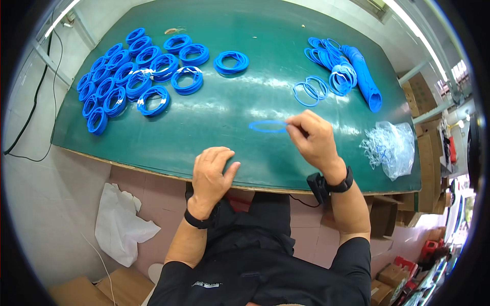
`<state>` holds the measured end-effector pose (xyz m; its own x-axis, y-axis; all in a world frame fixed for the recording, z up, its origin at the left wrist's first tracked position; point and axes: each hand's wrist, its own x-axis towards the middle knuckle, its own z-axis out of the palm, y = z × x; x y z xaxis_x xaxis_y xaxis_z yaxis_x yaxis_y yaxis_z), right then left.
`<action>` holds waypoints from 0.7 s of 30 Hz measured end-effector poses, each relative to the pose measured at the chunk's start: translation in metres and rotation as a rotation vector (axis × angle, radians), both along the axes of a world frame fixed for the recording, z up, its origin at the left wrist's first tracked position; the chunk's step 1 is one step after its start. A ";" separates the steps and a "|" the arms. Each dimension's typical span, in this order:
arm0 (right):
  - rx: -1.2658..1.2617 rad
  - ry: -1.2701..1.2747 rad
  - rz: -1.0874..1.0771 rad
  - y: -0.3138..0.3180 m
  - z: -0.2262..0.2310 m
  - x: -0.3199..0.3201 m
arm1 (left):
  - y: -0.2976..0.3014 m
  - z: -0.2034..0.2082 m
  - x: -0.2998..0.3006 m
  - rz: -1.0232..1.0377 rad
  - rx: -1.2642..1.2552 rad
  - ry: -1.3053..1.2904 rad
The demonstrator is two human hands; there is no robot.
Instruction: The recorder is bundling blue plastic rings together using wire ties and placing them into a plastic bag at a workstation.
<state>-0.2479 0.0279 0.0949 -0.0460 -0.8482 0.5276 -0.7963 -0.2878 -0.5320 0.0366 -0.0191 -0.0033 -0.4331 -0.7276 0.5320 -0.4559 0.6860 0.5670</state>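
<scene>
A thin blue ring (267, 131) is pinched between the thumb and fingertips of my right hand (314, 135), just over the green table, its outline slightly blurred. My left hand (211, 171) hovers at the near table edge with fingers together and the thumb apart, holding nothing. Beyond my right hand lie a few loose blue rings (323, 86), and behind them a fanned heap of blue rings (343, 76). A long blue roll of stacked rings (363, 76) leans beside that heap.
Many bundled blue coils (155, 110) cover the table's left side, some tied with white strips. One coil (231, 71) sits apart near the middle. A clear plastic bag (400, 153) with white ties lies at right. White sheeting (120, 222) and cardboard boxes (130, 285) are below.
</scene>
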 end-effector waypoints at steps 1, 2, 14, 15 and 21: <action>-0.021 0.012 -0.010 -0.016 0.001 -0.001 | 0.002 -0.001 -0.001 0.015 0.009 -0.027; -0.021 0.017 -0.002 -0.034 0.001 -0.003 | 0.002 -0.001 -0.002 0.024 0.010 -0.022; -0.357 0.397 -0.216 -0.248 -0.040 -0.007 | 0.000 0.000 -0.005 0.029 0.012 -0.012; -0.360 0.460 -0.242 -0.259 -0.045 -0.006 | 0.001 0.001 -0.005 0.026 0.017 -0.010; -0.146 0.722 -0.201 -0.275 -0.080 0.005 | 0.003 -0.001 0.001 0.032 0.043 -0.010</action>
<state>-0.2425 -0.2467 0.0152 0.2063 -0.7794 0.5916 -0.9767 -0.1275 0.1726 0.0372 -0.0165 -0.0042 -0.4146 -0.7634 0.4954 -0.4831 0.6459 0.5911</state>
